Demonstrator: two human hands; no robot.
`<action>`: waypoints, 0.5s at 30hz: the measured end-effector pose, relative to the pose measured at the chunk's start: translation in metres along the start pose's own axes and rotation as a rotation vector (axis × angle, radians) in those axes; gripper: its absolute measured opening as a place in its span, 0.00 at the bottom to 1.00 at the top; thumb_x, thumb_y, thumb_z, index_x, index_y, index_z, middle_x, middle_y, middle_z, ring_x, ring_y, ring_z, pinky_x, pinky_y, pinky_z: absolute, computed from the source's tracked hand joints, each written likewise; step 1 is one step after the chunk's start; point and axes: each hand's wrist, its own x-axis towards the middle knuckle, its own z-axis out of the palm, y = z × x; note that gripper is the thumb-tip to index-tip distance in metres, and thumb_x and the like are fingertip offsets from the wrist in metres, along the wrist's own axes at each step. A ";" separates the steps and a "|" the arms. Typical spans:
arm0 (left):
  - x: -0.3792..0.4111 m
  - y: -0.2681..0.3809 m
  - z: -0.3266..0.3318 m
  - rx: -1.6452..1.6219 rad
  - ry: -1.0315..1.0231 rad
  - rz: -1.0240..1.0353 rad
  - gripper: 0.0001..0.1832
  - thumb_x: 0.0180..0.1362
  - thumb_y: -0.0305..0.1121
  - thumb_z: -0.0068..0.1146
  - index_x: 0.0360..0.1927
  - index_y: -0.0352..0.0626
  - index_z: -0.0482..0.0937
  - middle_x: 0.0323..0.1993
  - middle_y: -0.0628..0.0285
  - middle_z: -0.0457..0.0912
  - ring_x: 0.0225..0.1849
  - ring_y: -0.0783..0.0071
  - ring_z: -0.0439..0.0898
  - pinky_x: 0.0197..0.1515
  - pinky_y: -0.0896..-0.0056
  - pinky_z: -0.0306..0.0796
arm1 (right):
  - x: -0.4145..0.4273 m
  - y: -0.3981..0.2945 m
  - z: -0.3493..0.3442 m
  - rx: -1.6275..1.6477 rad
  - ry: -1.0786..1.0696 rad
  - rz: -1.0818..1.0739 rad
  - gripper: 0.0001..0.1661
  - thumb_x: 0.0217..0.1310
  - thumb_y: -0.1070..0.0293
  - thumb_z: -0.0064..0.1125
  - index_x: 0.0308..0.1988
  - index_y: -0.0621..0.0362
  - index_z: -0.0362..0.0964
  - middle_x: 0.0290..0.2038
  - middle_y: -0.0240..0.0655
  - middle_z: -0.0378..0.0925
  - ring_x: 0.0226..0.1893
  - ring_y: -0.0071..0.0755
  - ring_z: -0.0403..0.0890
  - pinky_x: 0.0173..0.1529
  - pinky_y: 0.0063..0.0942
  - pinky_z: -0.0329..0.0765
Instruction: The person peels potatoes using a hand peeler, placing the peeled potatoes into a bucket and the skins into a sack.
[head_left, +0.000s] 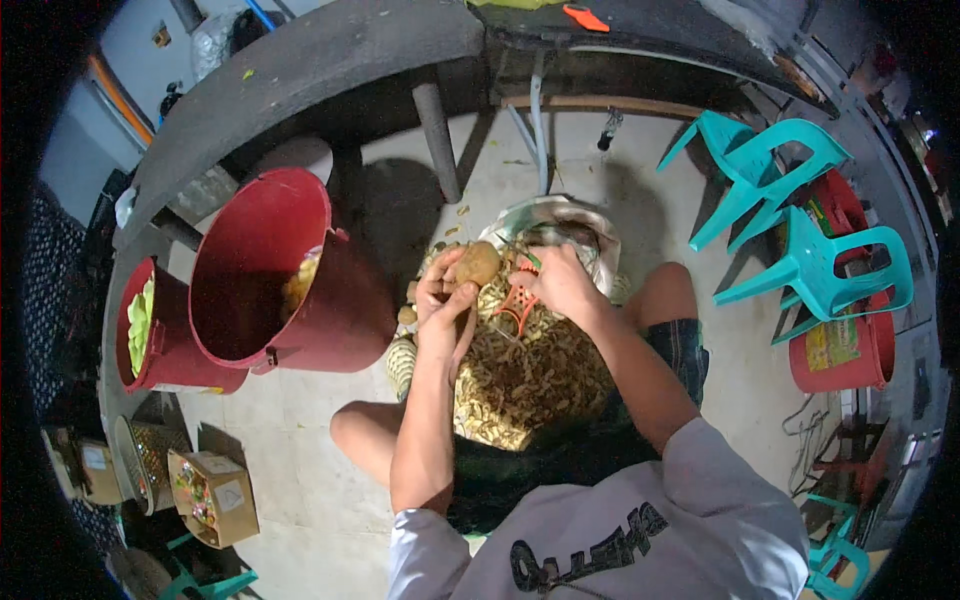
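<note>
My left hand (446, 289) holds a brown unpeeled potato (478, 262) in its fingers. Close by on the right, my right hand (559, 277) grips a small knife (517, 249), its blade pointing at the potato. An orange plastic peeler or similar tool (517, 304) shows just under my right hand; whether my fingers also touch it, I cannot tell. Below both hands a heap of brown peelings (551, 367) lies between my legs on a yellowish patterned sheet (491, 420). Beyond my hands stands an open white sack (600, 225), its contents partly hidden. More potatoes (407, 315) rest left of my left wrist.
A large red bucket (360, 300) with yellow pieces and a smaller one (187, 360) with pale green pieces stand left. Turquoise plastic chairs (817, 262) and red buckets (840, 360) are right. A dark curved counter (337, 67) spans the far side; a bottle (609, 131) is beneath it.
</note>
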 end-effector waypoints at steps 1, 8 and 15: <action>-0.001 0.001 -0.002 0.007 0.008 -0.002 0.31 0.47 0.31 0.69 0.55 0.36 0.69 0.53 0.57 0.75 0.57 0.63 0.73 0.63 0.61 0.63 | -0.002 -0.012 -0.006 0.055 -0.033 -0.017 0.18 0.53 0.62 0.65 0.40 0.64 0.75 0.28 0.55 0.76 0.34 0.59 0.76 0.43 0.47 0.73; 0.005 0.015 -0.006 -0.212 0.012 -0.076 0.39 0.50 0.32 0.67 0.64 0.34 0.61 0.58 0.54 0.70 0.60 0.61 0.70 0.66 0.57 0.60 | -0.004 -0.016 -0.012 0.066 0.013 -0.001 0.22 0.52 0.56 0.66 0.41 0.61 0.76 0.31 0.53 0.77 0.39 0.56 0.76 0.45 0.45 0.73; 0.005 0.015 -0.007 -0.095 0.048 -0.046 0.36 0.52 0.32 0.64 0.63 0.31 0.61 0.55 0.53 0.72 0.58 0.61 0.72 0.65 0.58 0.62 | 0.020 0.015 -0.028 0.368 0.203 -0.142 0.13 0.54 0.64 0.66 0.36 0.61 0.75 0.32 0.37 0.80 0.34 0.33 0.80 0.42 0.30 0.75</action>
